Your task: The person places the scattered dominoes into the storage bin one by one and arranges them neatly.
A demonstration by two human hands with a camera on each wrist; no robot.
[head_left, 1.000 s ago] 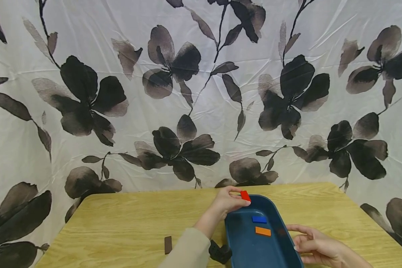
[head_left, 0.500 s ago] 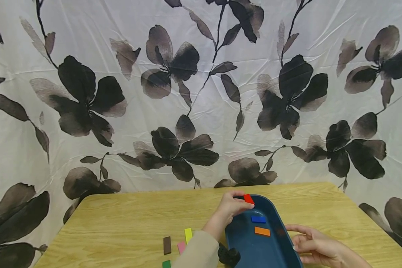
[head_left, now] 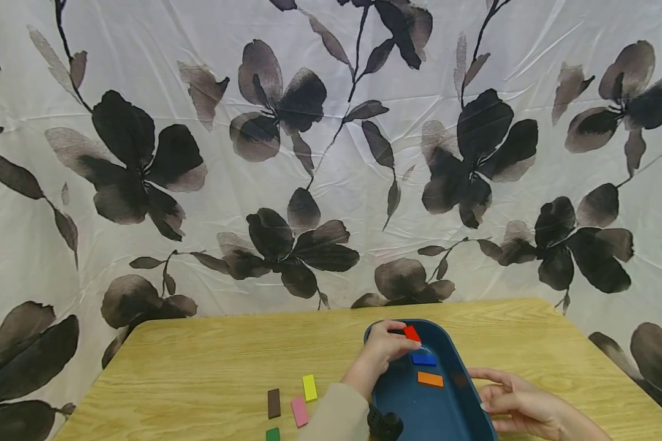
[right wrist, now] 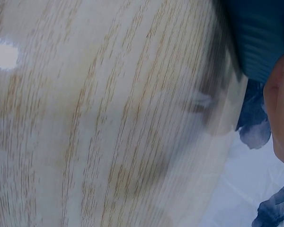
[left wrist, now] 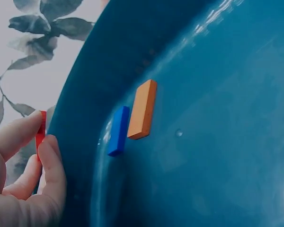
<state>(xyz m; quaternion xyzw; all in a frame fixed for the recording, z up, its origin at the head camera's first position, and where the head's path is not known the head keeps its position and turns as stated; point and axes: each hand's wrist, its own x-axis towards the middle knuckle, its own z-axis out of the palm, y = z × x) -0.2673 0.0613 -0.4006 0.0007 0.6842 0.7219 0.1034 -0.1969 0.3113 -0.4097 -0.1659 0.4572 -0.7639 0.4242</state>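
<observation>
My left hand (head_left: 383, 349) pinches a small red block (head_left: 412, 334) between thumb and fingers, over the far end of a blue tray (head_left: 425, 410). In the left wrist view the red block (left wrist: 40, 135) is seen on edge, held in front of the tray's wall. Inside the tray lie a blue block (head_left: 424, 359) and an orange block (head_left: 430, 380), side by side and slightly apart. My right hand (head_left: 521, 404) rests its fingertips against the tray's right outer side, its fingers loosely bent. The right wrist view shows only part of that hand (right wrist: 281, 109) beside the tray.
To the left of the tray, brown (head_left: 274, 403), yellow (head_left: 309, 388), pink (head_left: 300, 411) and green (head_left: 273, 434) blocks lie on the wooden table (head_left: 198, 361). A flower-patterned cloth (head_left: 364, 202) hangs behind the table's far edge.
My left hand has moved slightly right and nearer with the red block, into the tray's far end. The yellow, pink and green blocks have come into view from behind the sleeve.
</observation>
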